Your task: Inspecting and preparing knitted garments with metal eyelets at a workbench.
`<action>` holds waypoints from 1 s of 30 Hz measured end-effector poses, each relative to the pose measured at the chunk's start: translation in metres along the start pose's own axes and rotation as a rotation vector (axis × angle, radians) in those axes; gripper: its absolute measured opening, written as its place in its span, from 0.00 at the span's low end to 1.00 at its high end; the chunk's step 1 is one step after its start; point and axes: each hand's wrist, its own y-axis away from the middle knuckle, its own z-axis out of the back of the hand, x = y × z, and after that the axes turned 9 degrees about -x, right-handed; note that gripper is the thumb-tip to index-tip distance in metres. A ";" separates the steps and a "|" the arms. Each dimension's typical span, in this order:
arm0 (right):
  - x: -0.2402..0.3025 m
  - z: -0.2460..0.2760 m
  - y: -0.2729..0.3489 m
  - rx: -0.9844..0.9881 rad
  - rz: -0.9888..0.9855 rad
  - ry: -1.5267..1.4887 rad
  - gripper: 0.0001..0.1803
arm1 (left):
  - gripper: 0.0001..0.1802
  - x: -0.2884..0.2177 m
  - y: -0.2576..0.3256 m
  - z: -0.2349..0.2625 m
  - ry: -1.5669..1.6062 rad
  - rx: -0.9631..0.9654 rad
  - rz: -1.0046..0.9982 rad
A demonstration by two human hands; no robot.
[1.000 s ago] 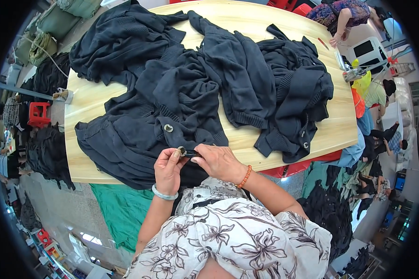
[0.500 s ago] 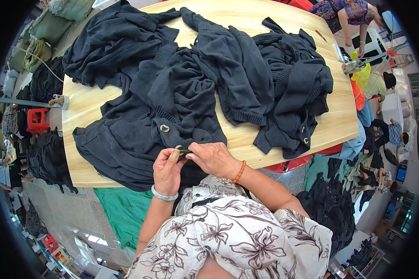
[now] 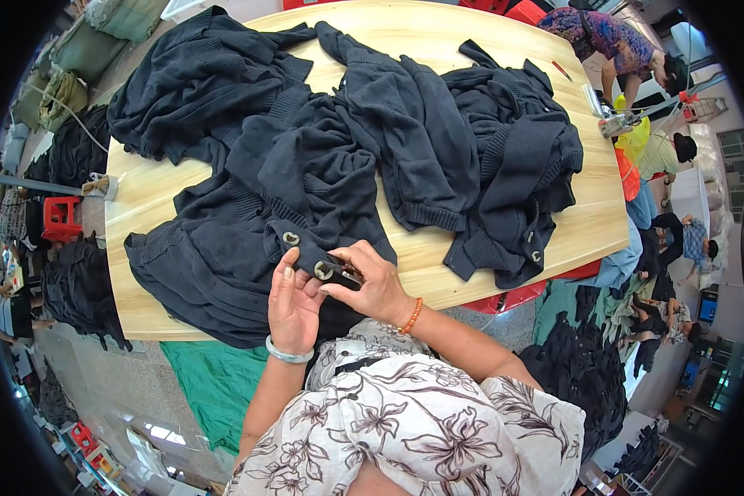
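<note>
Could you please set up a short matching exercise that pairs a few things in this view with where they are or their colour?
Things:
1. bangle
2. bead bracelet
3. round button
4. red stool

Descriptions:
A. on the floor to the left of the wooden table
B. orange, on the right hand's wrist
C. pale, on the left hand's wrist
D. on the edge of the dark knit cardigan, between the two hands

Pairs: 1-C, 2-B, 3-D, 4-A
</note>
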 end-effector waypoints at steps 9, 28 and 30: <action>-0.002 0.002 -0.004 -0.198 0.017 -0.185 0.18 | 0.19 0.017 -0.007 -0.010 -0.474 -0.064 -0.318; 0.003 0.017 0.005 -0.037 -0.471 -0.828 0.16 | 0.10 0.030 -0.009 -0.020 -0.714 0.106 -0.773; -0.017 0.006 0.008 -0.059 -0.347 -0.899 0.18 | 0.09 0.026 0.001 -0.036 -0.869 0.119 -0.881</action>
